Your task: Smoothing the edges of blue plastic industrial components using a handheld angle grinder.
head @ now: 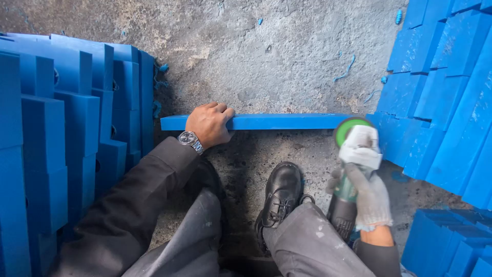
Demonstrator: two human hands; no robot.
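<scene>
On the far left stands a stack of blue blocks, packed upright on the concrete floor. Next comes the left hand, bare, a wristwatch on it, fingers curled over the top edge of a long blue bar and pressing it in place. The bar lies on the floor straight across the person's front, its long axis running left to right. At its right end sits the green disc of an angle grinder, gripped around its body by the gloved right hand, fingers wrapped closed. So the tool meets the bar's right end, well apart from the holding hand. More blue blocks lean at the right.
</scene>
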